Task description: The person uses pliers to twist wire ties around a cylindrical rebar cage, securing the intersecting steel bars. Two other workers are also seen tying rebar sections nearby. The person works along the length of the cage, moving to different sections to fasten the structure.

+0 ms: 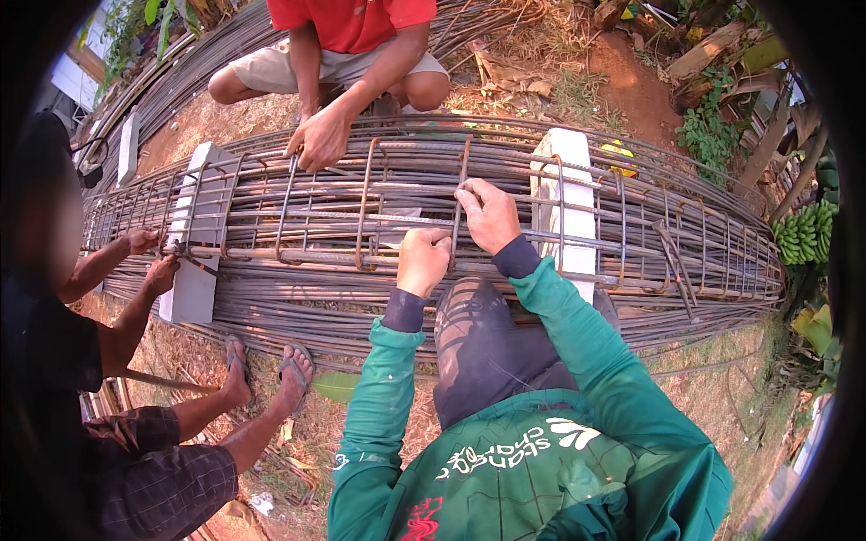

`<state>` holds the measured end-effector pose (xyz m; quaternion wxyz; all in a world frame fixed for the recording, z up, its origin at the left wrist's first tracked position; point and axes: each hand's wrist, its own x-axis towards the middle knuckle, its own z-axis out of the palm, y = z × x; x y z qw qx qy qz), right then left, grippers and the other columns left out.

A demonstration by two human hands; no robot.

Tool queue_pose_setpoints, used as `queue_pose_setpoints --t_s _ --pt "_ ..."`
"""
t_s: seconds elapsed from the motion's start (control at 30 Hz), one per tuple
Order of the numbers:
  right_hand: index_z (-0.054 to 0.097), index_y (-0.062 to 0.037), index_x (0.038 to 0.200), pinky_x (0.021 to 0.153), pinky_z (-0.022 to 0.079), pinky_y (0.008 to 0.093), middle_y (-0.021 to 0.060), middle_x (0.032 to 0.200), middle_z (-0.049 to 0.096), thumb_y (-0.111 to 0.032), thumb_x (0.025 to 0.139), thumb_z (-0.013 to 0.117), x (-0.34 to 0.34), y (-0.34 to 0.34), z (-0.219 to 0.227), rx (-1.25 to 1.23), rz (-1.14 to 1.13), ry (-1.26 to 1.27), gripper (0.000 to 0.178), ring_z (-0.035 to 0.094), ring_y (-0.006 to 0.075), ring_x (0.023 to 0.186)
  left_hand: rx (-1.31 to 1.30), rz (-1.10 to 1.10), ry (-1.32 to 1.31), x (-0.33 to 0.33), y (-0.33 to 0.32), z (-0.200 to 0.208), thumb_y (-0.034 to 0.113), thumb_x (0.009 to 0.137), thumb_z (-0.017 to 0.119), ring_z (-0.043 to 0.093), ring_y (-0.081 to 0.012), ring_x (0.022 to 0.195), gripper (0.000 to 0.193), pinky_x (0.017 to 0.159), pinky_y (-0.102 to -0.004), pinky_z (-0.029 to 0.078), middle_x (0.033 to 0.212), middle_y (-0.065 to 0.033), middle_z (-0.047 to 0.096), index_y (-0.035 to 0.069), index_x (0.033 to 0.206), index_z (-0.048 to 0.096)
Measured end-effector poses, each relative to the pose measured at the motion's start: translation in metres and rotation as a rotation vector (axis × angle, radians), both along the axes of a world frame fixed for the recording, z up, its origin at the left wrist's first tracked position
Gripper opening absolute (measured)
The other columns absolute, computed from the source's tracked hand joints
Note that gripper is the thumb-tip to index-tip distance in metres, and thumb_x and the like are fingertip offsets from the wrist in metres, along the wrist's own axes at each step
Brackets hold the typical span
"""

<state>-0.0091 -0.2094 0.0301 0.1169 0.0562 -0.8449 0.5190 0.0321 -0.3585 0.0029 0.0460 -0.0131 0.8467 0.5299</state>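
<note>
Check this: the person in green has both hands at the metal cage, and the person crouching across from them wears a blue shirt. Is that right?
Not quite: the head view shows the person crouching across wears a red shirt, not blue. The rest stands: the person in green has left hand and right hand at the metal cage.
</note>
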Motion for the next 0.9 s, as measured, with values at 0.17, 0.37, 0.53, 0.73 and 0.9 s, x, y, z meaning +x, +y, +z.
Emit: queue_pose_setpoints --t_s 0.17,0.37,0.53,0.73,0.9 --pt "0.065 -0.0015 0.089 0.078 0.050 0.0415 0.0132 0.086 0.068 -0.007 0.091 0.059 0.000 -0.001 0.000 -0.039 0.147 0.143 0.009 0.065 0.0314 0.085 0.406 0.046 -0.244 -0.018 0.001 -0.010 0.001 0.089 0.062 0.052 -0.0058 0.061 0.017 0.053 -0.0226 0.040 0.072 -0.0034 0.064 -0.009 0.099 0.072" --pt "0.064 -0.0015 0.092 0.078 0.051 0.0384 0.0128 0.087 0.065 -0.005 0.093 0.056 0.022 0.009 0.004 -0.079 0.191 0.025 0.009 0.065 0.0298 0.086 0.610 0.094 -0.364 -0.017 0.000 0.006 0.001 0.091 0.063 0.047 -0.0053 0.055 0.012 0.047 -0.0221 0.032 0.069 0.0000 0.058 -0.008 0.093 0.071" --pt "0.064 -0.0008 0.095 0.083 0.052 0.0346 0.0110 0.090 0.067 0.000 0.093 0.058 0.047 0.010 -0.012 -0.233 0.144 0.043 0.007 0.066 0.0250 0.089 0.569 0.093 -0.404 -0.021 0.000 0.022 0.008 0.092 0.070 0.044 -0.0059 0.051 0.016 0.044 -0.0233 0.028 0.064 -0.0003 0.056 -0.005 0.084 0.070" --pt "0.063 -0.0007 0.096 0.091 0.052 0.0330 0.0092 0.099 0.071 0.005 0.094 0.056 0.060 0.014 -0.019 -0.368 0.137 -0.029 0.009 0.066 0.0211 0.099 0.389 0.034 -0.353 -0.025 0.001 0.021 0.011 0.091 0.074 0.041 -0.0064 0.048 0.022 0.044 -0.0246 0.028 0.060 0.0000 0.055 -0.004 0.076 0.069" --pt "0.066 -0.0017 0.104 0.093 0.051 0.0345 0.0105 0.104 0.071 0.002 0.092 0.060 0.065 0.032 -0.008 -0.091 0.258 0.041 0.014 0.066 0.0237 0.101 0.214 0.036 -0.278 -0.026 0.007 0.019 0.014 0.088 0.077 0.044 -0.0065 0.049 0.024 0.044 -0.0252 0.032 0.060 -0.0014 0.058 -0.005 0.075 0.070"
